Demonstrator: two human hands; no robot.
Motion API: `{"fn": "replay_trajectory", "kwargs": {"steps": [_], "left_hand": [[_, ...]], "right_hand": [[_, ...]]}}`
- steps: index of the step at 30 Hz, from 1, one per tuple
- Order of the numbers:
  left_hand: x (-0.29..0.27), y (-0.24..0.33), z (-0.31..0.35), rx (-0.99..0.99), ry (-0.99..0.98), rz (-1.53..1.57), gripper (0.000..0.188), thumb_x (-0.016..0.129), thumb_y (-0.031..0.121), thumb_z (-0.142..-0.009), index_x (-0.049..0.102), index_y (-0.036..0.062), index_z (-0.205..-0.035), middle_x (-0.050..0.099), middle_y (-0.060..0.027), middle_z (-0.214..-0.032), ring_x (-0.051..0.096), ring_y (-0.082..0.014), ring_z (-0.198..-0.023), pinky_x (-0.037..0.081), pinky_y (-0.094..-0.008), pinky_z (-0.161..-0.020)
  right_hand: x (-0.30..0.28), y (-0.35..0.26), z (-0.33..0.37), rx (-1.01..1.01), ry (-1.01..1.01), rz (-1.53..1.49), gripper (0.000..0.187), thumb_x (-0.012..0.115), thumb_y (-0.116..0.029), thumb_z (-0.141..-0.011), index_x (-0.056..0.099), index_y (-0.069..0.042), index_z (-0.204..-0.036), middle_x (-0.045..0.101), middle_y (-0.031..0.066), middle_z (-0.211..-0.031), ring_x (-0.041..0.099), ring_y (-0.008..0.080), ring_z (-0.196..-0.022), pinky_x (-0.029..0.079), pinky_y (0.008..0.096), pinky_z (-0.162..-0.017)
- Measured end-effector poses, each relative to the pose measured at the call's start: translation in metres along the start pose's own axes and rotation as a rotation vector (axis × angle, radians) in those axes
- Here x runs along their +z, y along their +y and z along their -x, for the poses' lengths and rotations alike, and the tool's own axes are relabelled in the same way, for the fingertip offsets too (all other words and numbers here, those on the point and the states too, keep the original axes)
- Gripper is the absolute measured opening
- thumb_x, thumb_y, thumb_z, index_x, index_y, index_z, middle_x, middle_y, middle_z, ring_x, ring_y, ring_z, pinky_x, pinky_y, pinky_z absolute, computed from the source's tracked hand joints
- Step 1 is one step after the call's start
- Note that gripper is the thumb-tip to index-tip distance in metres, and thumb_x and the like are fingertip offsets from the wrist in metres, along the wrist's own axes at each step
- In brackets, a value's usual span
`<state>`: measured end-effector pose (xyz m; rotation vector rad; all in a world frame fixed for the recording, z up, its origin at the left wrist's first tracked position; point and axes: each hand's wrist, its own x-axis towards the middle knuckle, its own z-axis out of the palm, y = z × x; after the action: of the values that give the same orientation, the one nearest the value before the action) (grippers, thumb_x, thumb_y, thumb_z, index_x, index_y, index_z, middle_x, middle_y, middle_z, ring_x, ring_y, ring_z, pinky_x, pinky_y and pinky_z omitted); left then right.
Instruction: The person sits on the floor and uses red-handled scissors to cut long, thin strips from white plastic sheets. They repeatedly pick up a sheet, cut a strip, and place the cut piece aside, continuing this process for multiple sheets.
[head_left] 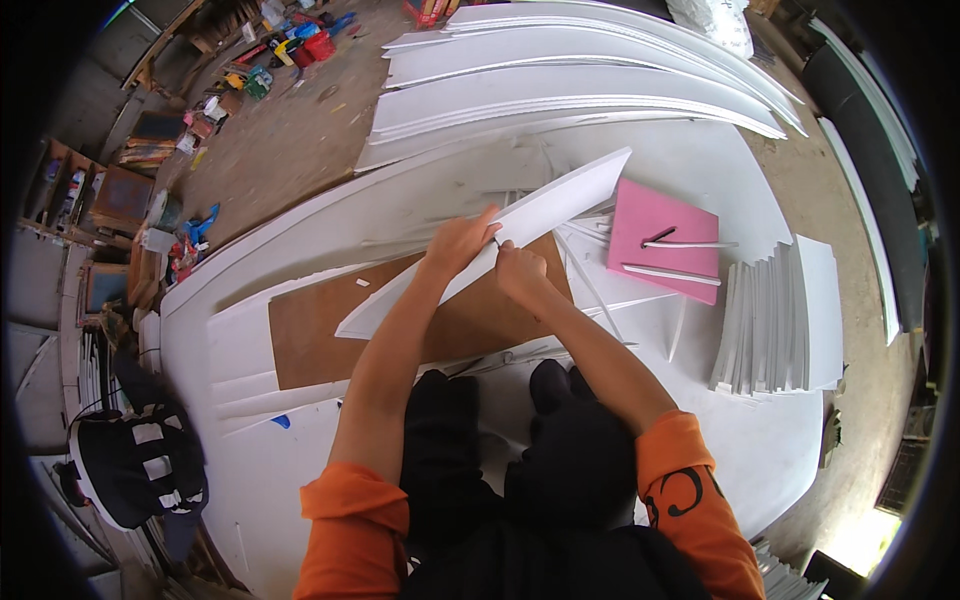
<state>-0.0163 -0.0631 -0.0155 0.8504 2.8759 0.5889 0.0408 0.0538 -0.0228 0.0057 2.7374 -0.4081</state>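
Observation:
A long white strip of foam-like board (570, 200) lies slantwise across a brown board (310, 330), its far right end raised. My left hand (462, 243) is closed over the strip near its middle, fingers wrapped on its upper edge. Just to the right, my right hand (522, 273) makes a fist against the strip's lower edge. A small dark tool tip shows between the two hands; the fist hides the rest of it, so I cannot tell its kind.
Right of the strip lies a pink board (640, 215) with thin white offcuts and a small dark object on it. A stack of white pieces (770, 320) stands farther right. Long white sheets (560, 90) are piled at the back. A black-and-white bag (130, 465) sits at left.

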Motion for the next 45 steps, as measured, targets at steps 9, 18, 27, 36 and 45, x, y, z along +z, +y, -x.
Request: {"fn": "replay_trajectory", "kwargs": {"steps": [9, 18, 27, 36, 45], "left_hand": [[0.001, -0.001, -0.006, -0.147, 0.029, 0.086, 0.043, 0.063, 0.035, -0.068, 0.053, 0.0060, -0.098, 0.060, -0.0160, -0.084, 0.056, -0.0347, -0.078, 0.044, -0.0419, -0.067], [0.005, 0.002, -0.006, -0.235, 0.145, 0.037, 0.036, 0.067, 0.030, -0.064, 0.058, 0.0022, -0.087, 0.060, -0.0164, -0.079, 0.057, -0.0329, -0.079, 0.045, -0.0414, -0.067], [0.003, -0.008, -0.014, -0.169, 0.098, 0.080, 0.034, 0.067, 0.028, -0.063, 0.059, 0.0004, -0.082, 0.060, -0.0181, -0.078, 0.057, -0.0337, -0.077, 0.045, -0.0405, -0.067], [0.006, -0.004, -0.014, -0.059, 0.078, 0.104, 0.033, 0.069, 0.026, -0.059, 0.060, 0.0000, -0.079, 0.060, -0.0179, -0.077, 0.057, -0.0329, -0.075, 0.046, -0.0391, -0.066], [-0.004, 0.022, -0.013, -0.285, 0.014, -0.071, 0.027, 0.070, 0.023, -0.061, 0.060, 0.0040, -0.078, 0.061, -0.0156, -0.075, 0.059, -0.0322, -0.075, 0.047, -0.0402, -0.063]], "right_hand": [[0.004, -0.002, -0.012, 0.023, -0.020, -0.085, 0.027, 0.044, -0.015, -0.079, 0.044, 0.001, -0.101, 0.060, 0.0161, -0.091, 0.059, 0.0276, -0.087, 0.047, 0.0359, -0.073], [0.017, 0.009, 0.022, -0.017, 0.093, -0.100, 0.024, 0.034, -0.017, -0.085, 0.045, 0.001, -0.096, 0.060, 0.0196, -0.080, 0.060, 0.0328, -0.076, 0.046, 0.0435, -0.066], [0.017, 0.008, 0.015, 0.006, 0.041, -0.045, 0.030, 0.051, -0.011, -0.075, 0.046, 0.000, -0.102, 0.062, 0.0155, -0.086, 0.062, 0.0273, -0.079, 0.050, 0.0355, -0.062], [0.017, 0.002, -0.026, 0.132, -0.112, -0.075, 0.026, 0.046, -0.012, -0.079, 0.044, -0.002, -0.103, 0.058, 0.0156, -0.101, 0.056, 0.0278, -0.096, 0.047, 0.0341, -0.075], [0.017, 0.005, -0.023, 0.104, -0.116, -0.067, 0.026, 0.044, -0.013, -0.081, 0.042, -0.002, -0.105, 0.057, 0.0169, -0.102, 0.056, 0.0279, -0.097, 0.045, 0.0355, -0.079]]}}
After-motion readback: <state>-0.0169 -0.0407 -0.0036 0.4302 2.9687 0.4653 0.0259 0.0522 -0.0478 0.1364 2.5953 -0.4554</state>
